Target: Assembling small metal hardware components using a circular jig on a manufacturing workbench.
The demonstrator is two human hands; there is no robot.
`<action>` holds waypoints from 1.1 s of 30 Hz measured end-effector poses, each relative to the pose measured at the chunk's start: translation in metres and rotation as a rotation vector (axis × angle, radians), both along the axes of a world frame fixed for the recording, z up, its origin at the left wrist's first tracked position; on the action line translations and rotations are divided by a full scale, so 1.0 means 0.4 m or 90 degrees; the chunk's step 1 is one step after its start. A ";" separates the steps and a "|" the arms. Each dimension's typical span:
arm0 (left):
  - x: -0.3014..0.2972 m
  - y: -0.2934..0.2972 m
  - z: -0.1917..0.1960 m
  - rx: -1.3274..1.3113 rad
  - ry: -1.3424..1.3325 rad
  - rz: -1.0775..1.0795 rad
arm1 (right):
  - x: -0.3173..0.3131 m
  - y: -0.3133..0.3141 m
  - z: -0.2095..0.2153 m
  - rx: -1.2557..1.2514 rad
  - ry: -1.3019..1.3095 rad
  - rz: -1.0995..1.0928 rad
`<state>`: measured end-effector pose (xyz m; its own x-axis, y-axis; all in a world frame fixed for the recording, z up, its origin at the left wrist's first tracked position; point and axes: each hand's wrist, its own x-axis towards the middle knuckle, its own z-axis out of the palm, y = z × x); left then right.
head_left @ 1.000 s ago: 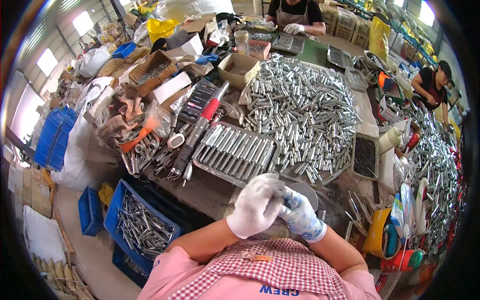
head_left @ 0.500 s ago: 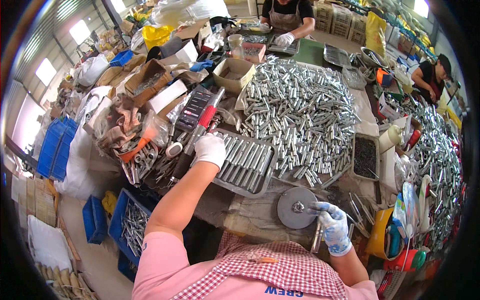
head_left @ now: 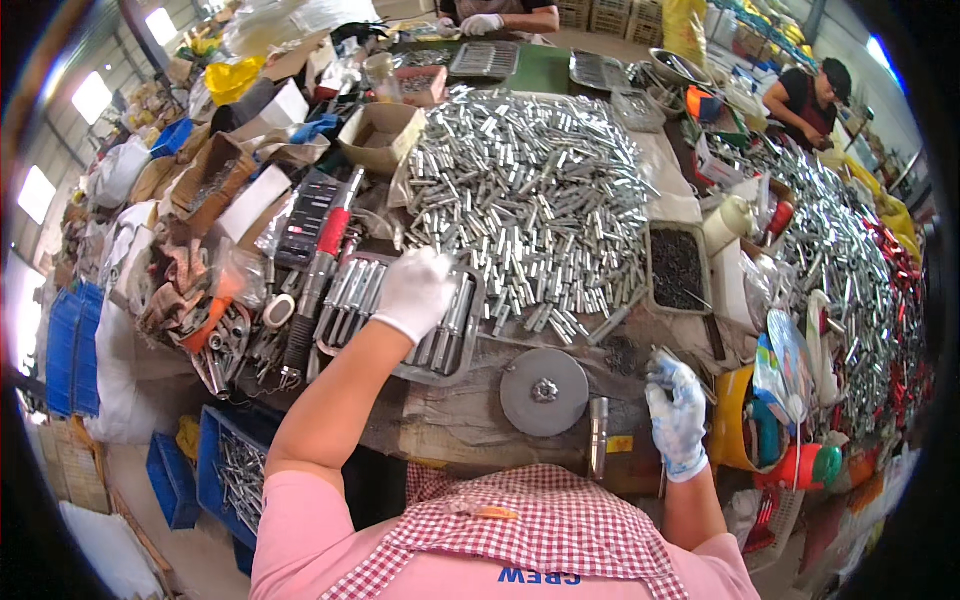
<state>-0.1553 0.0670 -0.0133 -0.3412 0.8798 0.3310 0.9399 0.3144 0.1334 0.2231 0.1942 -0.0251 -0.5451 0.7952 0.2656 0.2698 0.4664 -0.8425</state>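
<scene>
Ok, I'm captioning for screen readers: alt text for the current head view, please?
A white-gloved left hand is over a metal tray of silvery tubes; the right hand, gloved in blue and white, is right of a grey disc. Metal parts lie heaped on the workbench.

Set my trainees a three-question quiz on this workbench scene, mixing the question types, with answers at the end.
1. Multiple choice: what is directly beneath the left hand?
a) a blue crate
b) a metal tray of shiny tubes
c) a box of small dark parts

2. True or false: the round grey disc lies to the left of the red container with a green end.

3. Short answer: which hand wears the blue-patched glove?

Key: 1. b; 2. true; 3. the right hand.
</scene>
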 end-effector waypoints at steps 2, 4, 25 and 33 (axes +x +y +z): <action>0.046 0.067 -0.022 -0.013 -0.032 -0.059 | 0.005 0.008 0.049 0.041 -0.099 -0.086; 0.077 0.154 -0.032 -0.098 0.054 -0.132 | 0.042 0.034 0.035 0.067 -0.159 -0.123; 0.252 -0.002 0.032 0.128 -0.463 -0.132 | -0.062 0.261 -0.064 0.171 -0.576 -0.233; 0.341 -0.122 0.001 0.135 -0.592 -0.038 | -0.134 0.279 -0.021 -0.073 -0.722 -0.252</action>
